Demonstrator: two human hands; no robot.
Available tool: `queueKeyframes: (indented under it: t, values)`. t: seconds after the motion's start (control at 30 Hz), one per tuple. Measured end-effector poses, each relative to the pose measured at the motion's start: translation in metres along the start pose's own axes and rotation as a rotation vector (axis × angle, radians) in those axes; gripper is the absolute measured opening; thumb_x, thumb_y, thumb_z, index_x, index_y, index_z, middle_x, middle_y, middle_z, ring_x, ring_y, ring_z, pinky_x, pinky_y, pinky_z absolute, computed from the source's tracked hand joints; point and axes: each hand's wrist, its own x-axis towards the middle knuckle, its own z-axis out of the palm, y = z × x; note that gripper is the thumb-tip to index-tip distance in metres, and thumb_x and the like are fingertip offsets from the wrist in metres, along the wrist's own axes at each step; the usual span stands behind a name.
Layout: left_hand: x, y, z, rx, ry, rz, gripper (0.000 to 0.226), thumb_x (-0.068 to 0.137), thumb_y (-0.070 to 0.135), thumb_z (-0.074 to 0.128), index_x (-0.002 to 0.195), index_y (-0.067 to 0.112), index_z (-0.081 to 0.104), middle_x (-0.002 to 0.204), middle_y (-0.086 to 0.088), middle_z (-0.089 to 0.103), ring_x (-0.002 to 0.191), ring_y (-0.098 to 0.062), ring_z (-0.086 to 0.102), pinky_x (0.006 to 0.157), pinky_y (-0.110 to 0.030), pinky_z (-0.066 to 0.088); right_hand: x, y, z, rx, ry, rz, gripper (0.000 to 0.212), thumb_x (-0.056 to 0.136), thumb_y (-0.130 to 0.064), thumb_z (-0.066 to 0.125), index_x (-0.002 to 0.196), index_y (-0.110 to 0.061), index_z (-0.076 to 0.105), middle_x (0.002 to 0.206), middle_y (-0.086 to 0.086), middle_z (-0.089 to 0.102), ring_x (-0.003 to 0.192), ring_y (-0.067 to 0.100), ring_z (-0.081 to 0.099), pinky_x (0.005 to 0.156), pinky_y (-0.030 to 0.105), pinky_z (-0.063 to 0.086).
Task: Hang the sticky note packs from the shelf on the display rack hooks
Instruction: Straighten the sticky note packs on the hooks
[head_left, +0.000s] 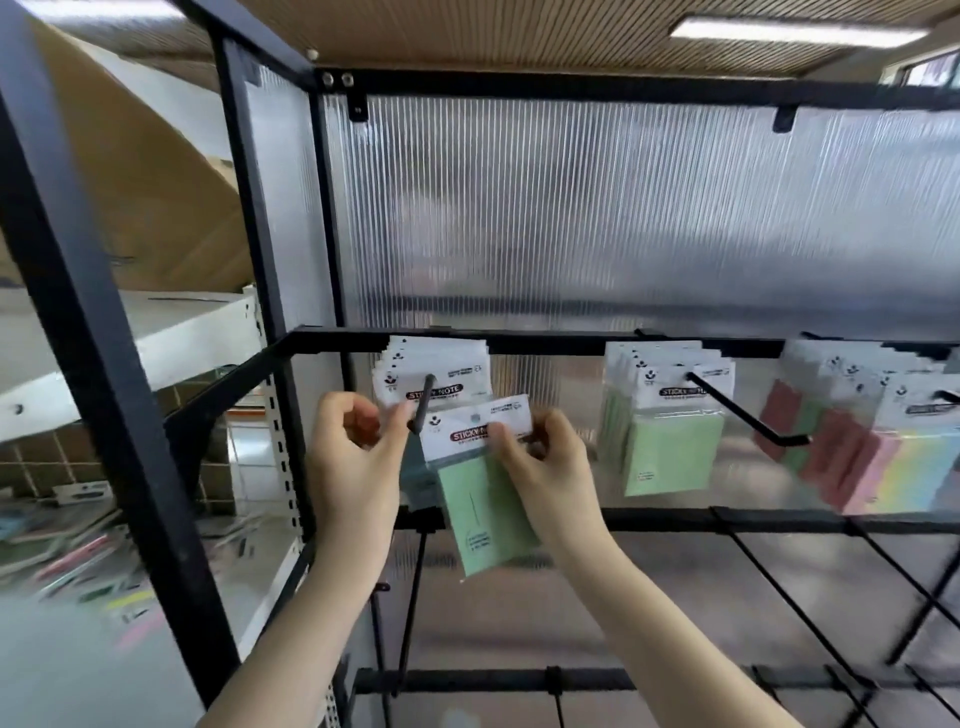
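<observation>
My right hand (543, 457) pinches the white header card of a green sticky note pack (480, 512), held tilted just in front of the leftmost black hook (422, 408). My left hand (353, 457) pinches the tip of that hook between thumb and forefinger. Several packs (439, 371) hang further back on the same hook. The held pack's hang hole sits close to the hook tip; whether it is threaded on I cannot tell.
A second hook (743, 410) to the right carries several green packs (670, 447); a third group of red and pastel packs (852, 447) hangs at far right. Bare black hooks (769, 577) jut from lower rails. The rack's black frame post (104, 364) stands left.
</observation>
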Motion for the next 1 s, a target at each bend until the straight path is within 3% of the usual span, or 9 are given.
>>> queueKeyframes:
  t: [0.17, 0.3, 0.37, 0.43, 0.53, 0.67, 0.73, 0.83, 1.0]
  values:
    - [-0.022, -0.004, 0.001, 0.085, 0.063, 0.036, 0.018, 0.088, 0.008, 0.065, 0.086, 0.015, 0.048, 0.074, 0.006, 0.052, 0.066, -0.001, 0.051, 0.061, -0.010, 0.040, -0.003, 0.006, -0.013, 0.003, -0.039, 0.001, 0.020, 0.089, -0.029, 0.065, 0.079, -0.019, 0.050, 0.080, -0.002, 0.062, 0.070, 0.007, 0.053, 0.061, 0.018, 0.042]
    - [-0.054, 0.007, 0.006, 0.082, 0.071, 0.110, 0.012, 0.090, 0.006, 0.060, 0.089, 0.012, 0.050, 0.077, 0.008, 0.054, 0.071, -0.007, 0.054, 0.063, -0.018, 0.043, -0.017, 0.003, -0.035, 0.032, -0.010, -0.050, 0.021, 0.090, -0.029, 0.064, 0.081, -0.015, 0.052, 0.083, 0.007, 0.063, 0.072, 0.014, 0.054, 0.064, 0.025, 0.042]
    - [-0.070, 0.021, 0.011, 0.036, 0.052, 0.148, 0.012, 0.091, 0.008, 0.058, 0.088, 0.016, 0.049, 0.077, 0.009, 0.053, 0.070, -0.005, 0.054, 0.062, -0.015, 0.043, -0.025, 0.000, -0.048, 0.055, 0.003, -0.101, 0.020, 0.091, -0.029, 0.063, 0.084, -0.013, 0.053, 0.084, 0.008, 0.063, 0.074, 0.021, 0.055, 0.064, 0.027, 0.042]
    - [-0.081, 0.039, 0.017, -0.036, -0.007, 0.140, 0.007, 0.093, 0.021, 0.053, 0.086, 0.022, 0.049, 0.074, 0.010, 0.053, 0.067, -0.002, 0.054, 0.061, -0.010, 0.041, -0.035, -0.005, -0.062, 0.064, 0.024, -0.162, 0.017, 0.091, -0.026, 0.063, 0.086, -0.014, 0.053, 0.084, 0.008, 0.063, 0.076, 0.024, 0.056, 0.065, 0.030, 0.045]
    - [-0.093, 0.065, 0.031, -0.119, -0.144, 0.088, 0.020, 0.095, 0.041, 0.049, 0.084, 0.025, 0.052, 0.065, 0.015, 0.053, 0.062, 0.001, 0.051, 0.059, -0.006, 0.038, -0.050, -0.015, -0.081, 0.087, 0.097, -0.265, 0.013, 0.088, -0.025, 0.064, 0.085, -0.021, 0.052, 0.083, -0.009, 0.065, 0.073, 0.007, 0.060, 0.065, 0.020, 0.047]
    - [-0.108, 0.092, 0.054, -0.185, -0.314, 0.071, 0.027, 0.087, 0.050, 0.053, 0.066, 0.032, 0.047, 0.054, 0.011, 0.043, 0.050, -0.001, 0.040, 0.050, -0.011, 0.032, -0.065, -0.025, -0.106, 0.115, 0.177, -0.373, 0.013, 0.085, -0.027, 0.062, 0.086, -0.027, 0.049, 0.081, -0.022, 0.062, 0.071, -0.003, 0.058, 0.064, 0.009, 0.043]
    - [-0.114, 0.099, 0.065, -0.224, -0.325, 0.052, 0.031, 0.083, 0.052, 0.053, 0.070, 0.025, 0.049, 0.056, 0.002, 0.045, 0.051, -0.007, 0.042, 0.050, -0.017, 0.035, -0.067, -0.029, -0.120, 0.112, 0.189, -0.409, 0.014, 0.085, -0.031, 0.061, 0.088, -0.026, 0.048, 0.081, -0.025, 0.062, 0.071, -0.006, 0.058, 0.064, 0.006, 0.042]
    - [-0.119, 0.111, 0.081, -0.262, -0.339, 0.058, 0.036, 0.086, 0.048, 0.057, 0.069, 0.019, 0.045, 0.056, 0.000, 0.041, 0.051, -0.005, 0.038, 0.049, -0.018, 0.034, -0.063, -0.029, -0.140, 0.099, 0.224, -0.411, 0.013, 0.086, -0.023, 0.061, 0.089, -0.022, 0.048, 0.080, -0.027, 0.063, 0.069, -0.008, 0.058, 0.062, 0.005, 0.042]
    - [-0.120, 0.122, 0.101, -0.342, -0.391, 0.040, 0.026, 0.089, 0.029, 0.060, 0.065, 0.036, 0.053, 0.056, 0.020, 0.053, 0.052, 0.005, 0.047, 0.051, -0.006, 0.034, -0.052, -0.025, -0.157, 0.119, 0.224, -0.378, 0.010, 0.089, -0.026, 0.059, 0.086, -0.021, 0.051, 0.072, -0.022, 0.062, 0.063, -0.006, 0.056, 0.058, 0.006, 0.041]
